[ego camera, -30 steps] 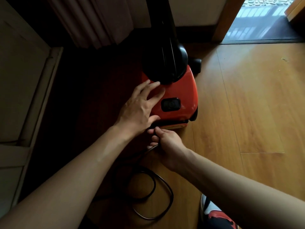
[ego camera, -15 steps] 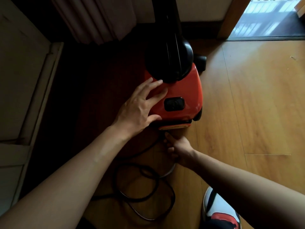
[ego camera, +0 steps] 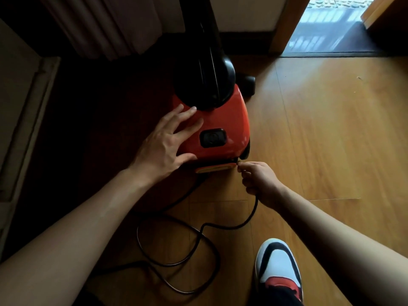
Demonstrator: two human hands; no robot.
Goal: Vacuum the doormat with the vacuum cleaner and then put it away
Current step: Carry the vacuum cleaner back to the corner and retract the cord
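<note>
1. Head view: my left hand (ego camera: 163, 146) lies flat on the left side of the red vacuum cleaner (ego camera: 223, 120), fingers straight and spread over the housing, thumb along its near edge. It presses and grasps nothing.
2. My right hand (ego camera: 259, 180) is curled, thumb and fingertips pinching the black power cord (ego camera: 199, 236) just beside the near right corner of the machine, next to the orange strip (ego camera: 215, 168) at its base. Whether I have the plug or only the cord between my fingers, I cannot tell.
3. From under my right hand the cord drops toward me, bends left and lies in loose loops on the wooden floor (ego camera: 331, 140) between my forearms.
4. The vacuum cleaner stands on the floor where the lit boards meet deep shadow. A black switch (ego camera: 212, 138) sits on top near my left fingertips, and the black upright part (ego camera: 205, 62) rises from the far end of the body.
5. My shoe (ego camera: 278, 266), white, black and red, is planted on the floor near the cord, below my right forearm.
6. A curtain (ego camera: 106, 25) hangs at the top left, and a dark mat (ego camera: 355, 39) lies in the doorway at the top right, well apart from the machine.
</note>
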